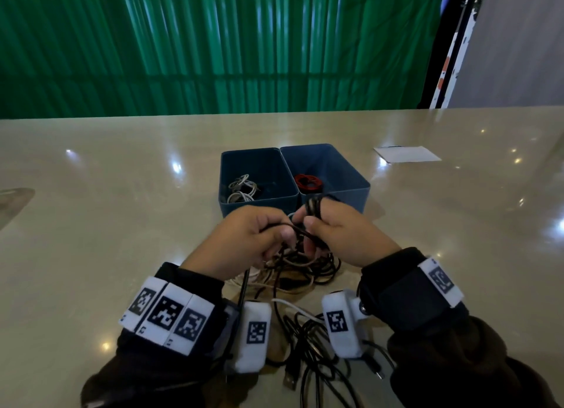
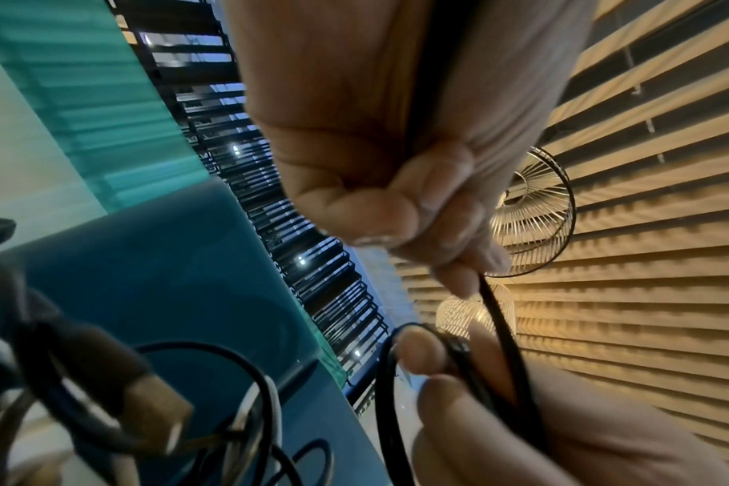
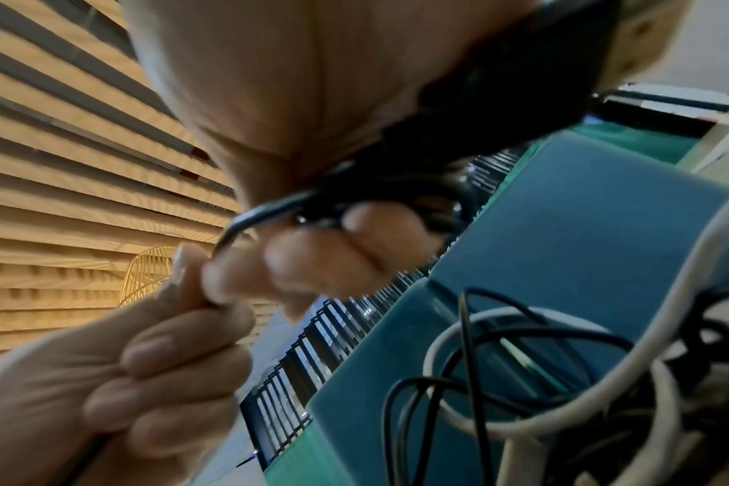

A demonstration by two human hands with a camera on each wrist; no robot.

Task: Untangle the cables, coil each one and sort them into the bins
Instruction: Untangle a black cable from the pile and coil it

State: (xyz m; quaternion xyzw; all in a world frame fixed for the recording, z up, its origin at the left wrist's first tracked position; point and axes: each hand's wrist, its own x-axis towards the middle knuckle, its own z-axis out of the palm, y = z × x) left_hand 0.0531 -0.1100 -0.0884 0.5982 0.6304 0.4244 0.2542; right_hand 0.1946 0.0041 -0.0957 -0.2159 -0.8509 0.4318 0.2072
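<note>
Above the glossy beige tabletop (image 1: pixel 122 194), both hands are working at one thin black cable (image 1: pixel 293 226). The left hand (image 1: pixel 244 240) is gripping a strand of it, its fingers (image 2: pixel 396 210) curling tight around the smooth round cord. The right hand (image 1: pixel 338 230) is holding several turns of the same cable wound around its raised fingers (image 3: pixel 354 243), with the thumb pressing the loops in place. Between the two hands, a short stretch of cord is arching across.

Under the hands, a loose tangle of cables (image 1: pixel 299 267) is lying on the tabletop: black ones in overlapping rings, a pale tan one and a thicker white one (image 3: pixel 583 394) curving through them. Nearer the person, more black leads are trailing off, one ending in a flat metal USB plug (image 1: pixel 290 380).

Just beyond the hands, two rectangular blue plastic bins are standing side by side, touching. The left bin (image 1: pixel 225 176) is holding pale, whitish coils (image 1: pixel 241 188); the right bin (image 1: pixel 351 176) is holding a red coil (image 1: pixel 308 182). Farther right, a white sheet of paper (image 1: pixel 407 154) is lying flat. Behind the tabletop, a pleated green curtain (image 1: pixel 213 41) is hanging.
</note>
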